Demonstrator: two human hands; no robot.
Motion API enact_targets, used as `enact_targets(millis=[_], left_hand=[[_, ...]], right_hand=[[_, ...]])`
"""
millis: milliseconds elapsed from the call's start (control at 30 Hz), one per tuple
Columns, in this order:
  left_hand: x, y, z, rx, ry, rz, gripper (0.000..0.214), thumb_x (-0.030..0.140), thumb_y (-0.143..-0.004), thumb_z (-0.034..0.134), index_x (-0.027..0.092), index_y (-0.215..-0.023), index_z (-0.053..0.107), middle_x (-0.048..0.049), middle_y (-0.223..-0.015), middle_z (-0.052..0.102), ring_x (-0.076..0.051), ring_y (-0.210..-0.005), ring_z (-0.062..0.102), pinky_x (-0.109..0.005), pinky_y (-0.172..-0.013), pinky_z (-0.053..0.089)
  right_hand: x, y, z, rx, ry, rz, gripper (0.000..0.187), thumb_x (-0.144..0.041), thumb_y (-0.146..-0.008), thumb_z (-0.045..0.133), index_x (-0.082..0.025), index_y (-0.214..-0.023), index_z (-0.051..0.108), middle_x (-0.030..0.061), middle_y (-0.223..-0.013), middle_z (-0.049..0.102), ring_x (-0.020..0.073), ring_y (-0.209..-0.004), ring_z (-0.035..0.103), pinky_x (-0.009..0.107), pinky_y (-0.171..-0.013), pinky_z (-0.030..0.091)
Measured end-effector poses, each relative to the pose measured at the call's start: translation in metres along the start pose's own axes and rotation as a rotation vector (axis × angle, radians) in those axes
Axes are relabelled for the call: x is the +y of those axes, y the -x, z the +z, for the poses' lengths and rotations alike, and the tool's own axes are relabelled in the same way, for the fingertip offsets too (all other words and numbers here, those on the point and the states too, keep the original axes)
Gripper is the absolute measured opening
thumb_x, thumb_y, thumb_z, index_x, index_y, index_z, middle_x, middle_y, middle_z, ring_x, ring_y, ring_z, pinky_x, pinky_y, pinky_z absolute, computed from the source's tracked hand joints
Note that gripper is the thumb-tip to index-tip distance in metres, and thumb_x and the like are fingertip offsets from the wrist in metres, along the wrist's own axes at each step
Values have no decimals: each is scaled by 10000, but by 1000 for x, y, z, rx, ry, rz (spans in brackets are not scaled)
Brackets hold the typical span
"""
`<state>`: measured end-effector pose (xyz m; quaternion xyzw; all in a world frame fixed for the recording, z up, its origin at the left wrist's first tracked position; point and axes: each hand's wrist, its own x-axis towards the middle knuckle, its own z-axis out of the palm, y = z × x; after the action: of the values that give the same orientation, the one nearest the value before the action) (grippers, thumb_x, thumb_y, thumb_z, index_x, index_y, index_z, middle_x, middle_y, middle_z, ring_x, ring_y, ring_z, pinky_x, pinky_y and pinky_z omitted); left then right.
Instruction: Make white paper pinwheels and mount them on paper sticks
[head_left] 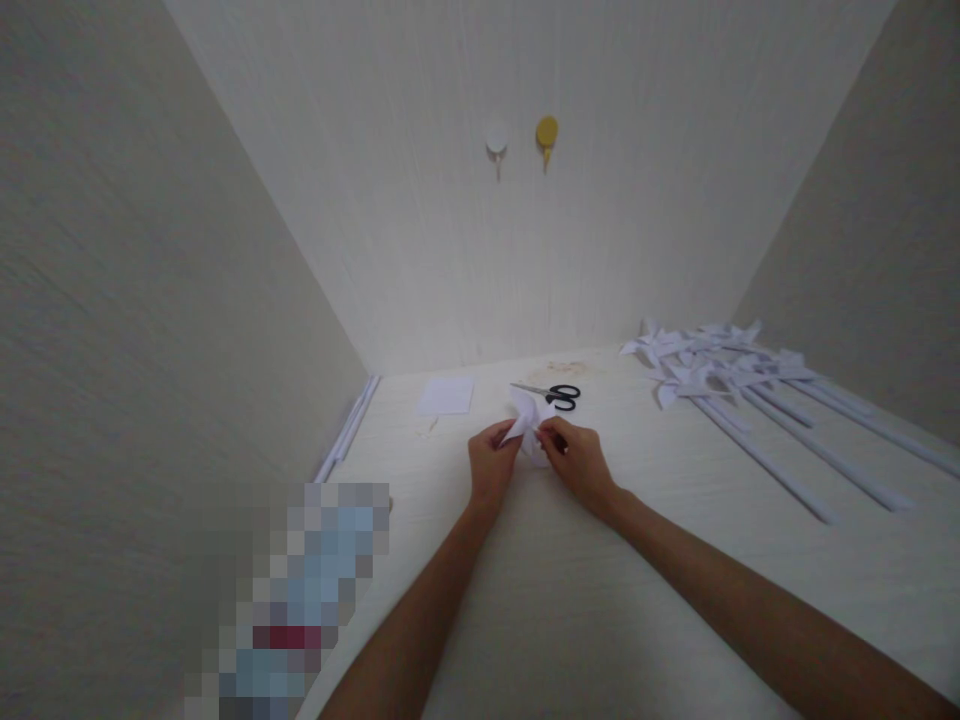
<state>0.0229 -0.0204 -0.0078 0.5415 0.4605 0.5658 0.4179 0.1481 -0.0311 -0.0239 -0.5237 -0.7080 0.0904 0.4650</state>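
A folded white paper piece (527, 418), shaped like pinwheel blades, sits between my two hands on the pale table (570, 600). My left hand (491, 463) pinches its left edge with closed fingers. My right hand (577, 462) pinches its right side, fingers also closed. Black-handled scissors (555, 395) lie just behind the paper. A flat white paper sheet (447, 396) lies to the back left.
Several finished white paper pinwheels on long white sticks (742, 395) lie at the right of the table. White sticks (349, 430) lie along the left wall. Two round hooks, white (496, 142) and yellow (547, 134), hang on the back wall. A blurred patch covers the lower left.
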Motion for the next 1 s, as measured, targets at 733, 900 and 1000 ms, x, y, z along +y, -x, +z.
enact_targets(millis=[733,900,1000], left_hand=[[1,2,-2,-25,-165,16,174,191,-594,573,123,-699,694,3,-614,640,-146,-607,552,-226,-573,413],[2,1,-1,-10,-165,10,161,185,-578,586,134,-683,696,9,-593,636,-146,-594,552,-229,-563,414],[2,1,-1,-8,-143,11,173,171,-574,587,130,-702,696,-7,-639,656,-153,-625,570,-238,-595,425]], right_hand=[[2,2,-1,-23,92,-82,199,-262,-801,457,-173,-650,553,32,-628,591,138,-590,532,234,-567,385],[2,1,-3,5,98,-83,244,-300,-796,474,-166,-625,585,39,-604,606,139,-562,538,241,-552,389],[2,0,-3,29,13,-152,176,-235,-785,482,-171,-702,623,49,-675,636,148,-631,571,252,-614,426]])
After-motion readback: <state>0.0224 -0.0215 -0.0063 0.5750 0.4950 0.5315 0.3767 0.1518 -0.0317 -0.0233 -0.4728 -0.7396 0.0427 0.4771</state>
